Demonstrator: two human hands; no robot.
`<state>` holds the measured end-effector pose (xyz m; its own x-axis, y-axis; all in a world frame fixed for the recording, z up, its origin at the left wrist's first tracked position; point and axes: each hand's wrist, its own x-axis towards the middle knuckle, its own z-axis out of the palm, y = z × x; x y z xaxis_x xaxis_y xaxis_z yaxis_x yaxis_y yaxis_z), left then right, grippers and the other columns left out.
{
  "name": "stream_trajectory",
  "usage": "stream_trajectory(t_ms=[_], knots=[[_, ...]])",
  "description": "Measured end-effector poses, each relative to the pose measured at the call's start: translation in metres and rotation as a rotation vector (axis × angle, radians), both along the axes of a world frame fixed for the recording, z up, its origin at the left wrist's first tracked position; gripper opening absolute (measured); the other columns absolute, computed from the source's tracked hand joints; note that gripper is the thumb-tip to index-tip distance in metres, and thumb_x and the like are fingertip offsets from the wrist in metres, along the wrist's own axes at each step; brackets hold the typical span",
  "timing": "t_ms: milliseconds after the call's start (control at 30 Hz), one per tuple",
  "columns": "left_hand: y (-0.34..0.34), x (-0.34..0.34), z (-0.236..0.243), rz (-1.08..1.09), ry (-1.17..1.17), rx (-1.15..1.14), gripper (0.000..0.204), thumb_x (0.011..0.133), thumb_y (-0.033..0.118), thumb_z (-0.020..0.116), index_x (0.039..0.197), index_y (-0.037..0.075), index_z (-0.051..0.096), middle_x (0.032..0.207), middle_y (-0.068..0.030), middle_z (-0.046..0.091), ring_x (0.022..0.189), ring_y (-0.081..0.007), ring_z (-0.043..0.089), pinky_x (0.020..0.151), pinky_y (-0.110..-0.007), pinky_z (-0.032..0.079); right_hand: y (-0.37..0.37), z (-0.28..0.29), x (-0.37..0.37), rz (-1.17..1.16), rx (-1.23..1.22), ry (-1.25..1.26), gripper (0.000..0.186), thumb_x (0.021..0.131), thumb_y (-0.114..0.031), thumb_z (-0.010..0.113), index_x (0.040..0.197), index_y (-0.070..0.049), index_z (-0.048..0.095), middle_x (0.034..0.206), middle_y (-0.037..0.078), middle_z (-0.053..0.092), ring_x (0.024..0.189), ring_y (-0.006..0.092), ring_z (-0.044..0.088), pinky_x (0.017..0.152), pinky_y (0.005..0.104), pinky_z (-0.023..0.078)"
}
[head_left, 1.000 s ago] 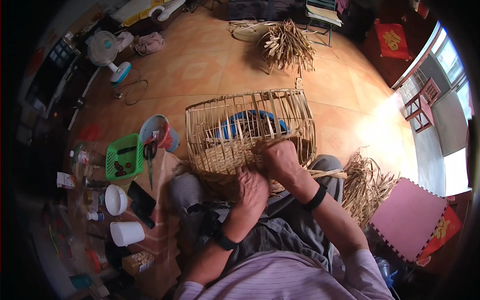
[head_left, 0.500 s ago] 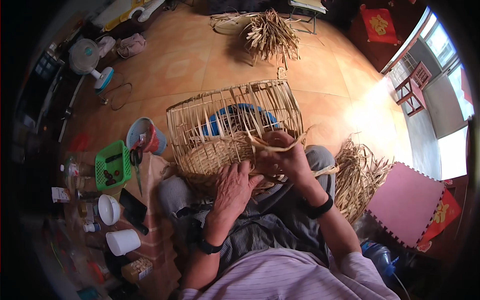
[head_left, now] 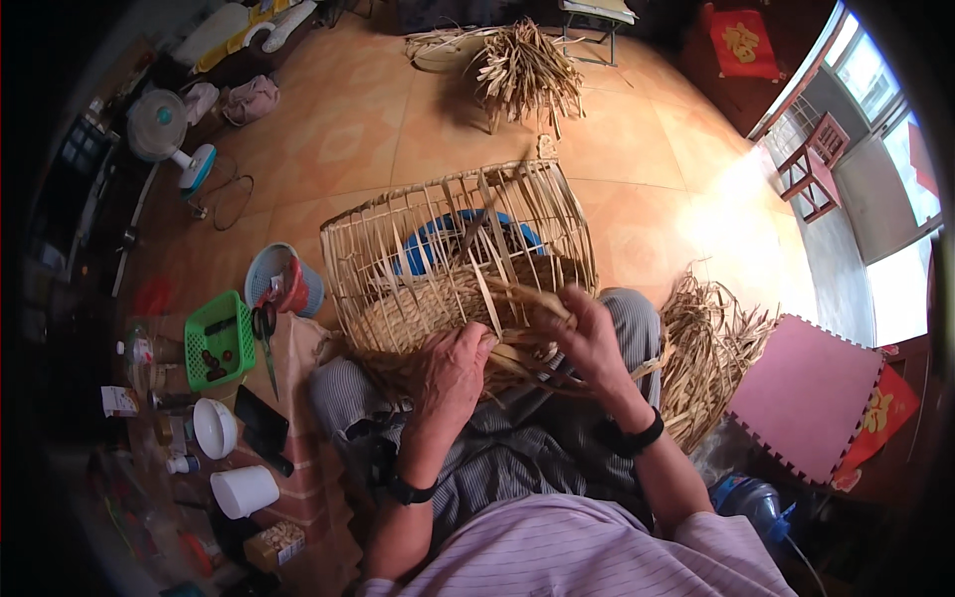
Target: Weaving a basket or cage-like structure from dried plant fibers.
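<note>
A half-woven bamboo basket [head_left: 458, 264] lies tipped on the person's lap, its woven base toward the body and its open ribs fanning away toward the tiled floor [head_left: 378, 129]; its long axis runs left to right across the knees. The left hand [head_left: 453, 373] presses on the woven base with fingers curled over the strips. The right hand [head_left: 587, 333] pinches a loose bamboo strip [head_left: 517, 298] at the basket's near rim, and more strip ends trail out beneath its wrist. Through the ribs a blue object shows behind the basket, partly hidden. Just left of the basket stand a light-blue bucket [head_left: 284, 279] and a green crate [head_left: 221, 340], with scissors [head_left: 266, 333] between them. Right of the basket lies a heap of bamboo strips [head_left: 716, 348], then a pink foam mat [head_left: 806, 393]. Well beyond the basket lies another strip bundle [head_left: 527, 65].
</note>
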<state>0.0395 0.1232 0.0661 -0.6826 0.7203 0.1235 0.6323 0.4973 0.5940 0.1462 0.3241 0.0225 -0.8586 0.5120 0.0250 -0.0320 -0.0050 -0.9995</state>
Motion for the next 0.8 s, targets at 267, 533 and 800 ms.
stream_trajectory(t_ms=[267,533,800], knots=[[0.01,0.005,-0.012,0.086,-0.051,0.06,0.024,0.108,0.023,0.071,0.098,0.001,0.065,0.089,-0.0236,0.072,0.092,-0.0462,0.069,0.085,-0.056,0.053,0.017,-0.024,-0.019,0.086,0.224,-0.215,0.024,0.113,-0.02,0.069,0.119,0.003,0.072,0.089,0.0,0.072,0.074,0.007,0.065,0.063,0.0254,0.053],[0.01,0.011,-0.013,0.116,0.016,0.19,0.03,0.104,0.026,0.079,0.089,0.002,0.069,0.081,-0.0198,0.07,0.082,-0.0429,0.068,0.078,-0.052,0.053,0.006,-0.011,-0.016,0.01,0.177,-0.295,0.024,0.109,-0.02,0.068,0.114,0.002,0.077,0.08,0.008,0.073,0.076,0.0086,0.062,0.069,0.0325,0.054],[-0.016,0.006,-0.031,0.125,0.011,0.246,0.028,0.099,0.031,0.084,0.09,0.008,0.072,0.08,-0.0117,0.072,0.08,-0.0351,0.069,0.074,-0.047,0.054,-0.015,0.014,-0.008,0.009,0.206,-0.251,0.017,0.107,-0.011,0.066,0.112,0.003,0.075,0.082,0.008,0.071,0.08,0.008,0.061,0.072,0.0323,0.054]])
